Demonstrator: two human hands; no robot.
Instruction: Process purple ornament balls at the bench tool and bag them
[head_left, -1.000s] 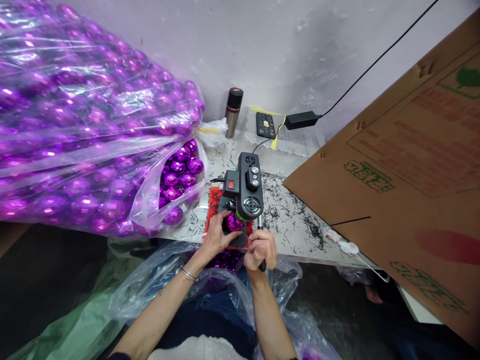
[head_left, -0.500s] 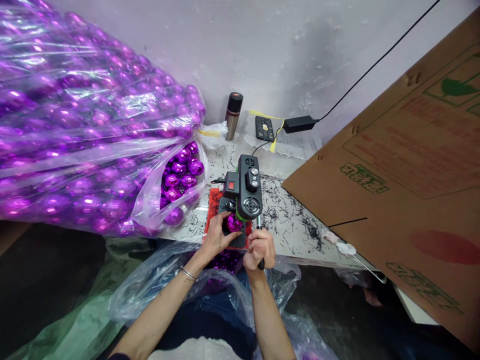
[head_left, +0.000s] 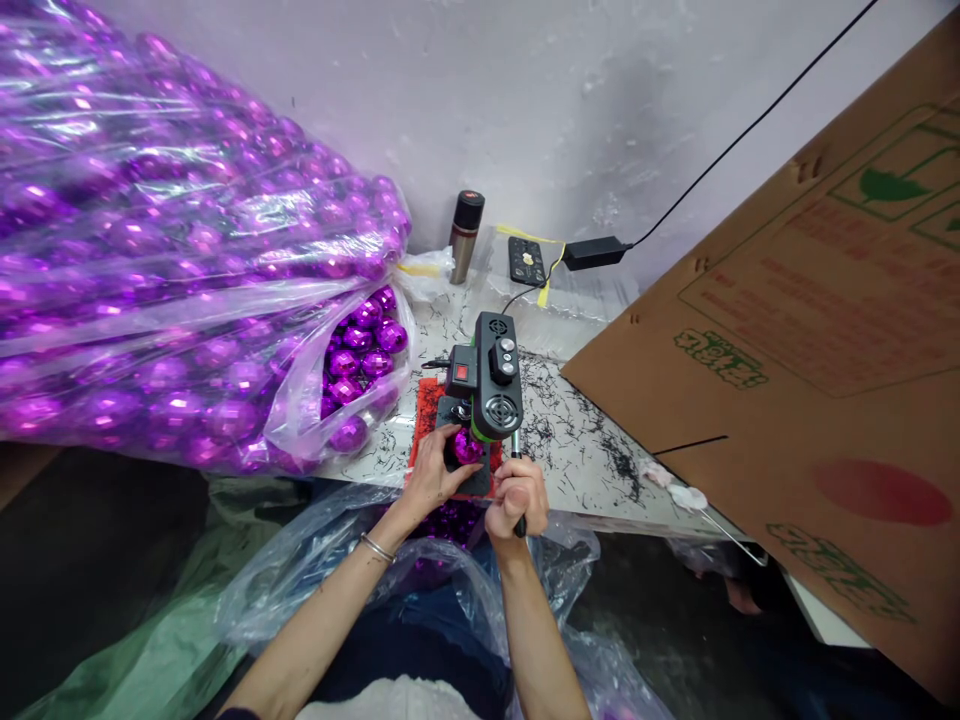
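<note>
A small black press-like machine (head_left: 499,375) with a red switch stands on a red mat (head_left: 426,410) on the white table. Under its head sits a shiny purple ball (head_left: 466,446). My left hand (head_left: 433,472) grips this ball from the left, thumb and fingers curved around its sides. My right hand (head_left: 519,498) is closed around the black handle of a metal lever (head_left: 520,525) at the machine's right side. A bracelet circles my left wrist.
Clear bags of purple balls (head_left: 202,290) fill the left, one open toward the machine. Behind stand a bottle (head_left: 464,238), a phone-like black object (head_left: 526,261) and a power adapter (head_left: 596,253). A cardboard box (head_left: 810,380) leans in from the right. Black scraps litter the table (head_left: 559,470).
The view has shifted very slightly, and the box appears a little further left. Both hands keep their places on the ball and the lever.
</note>
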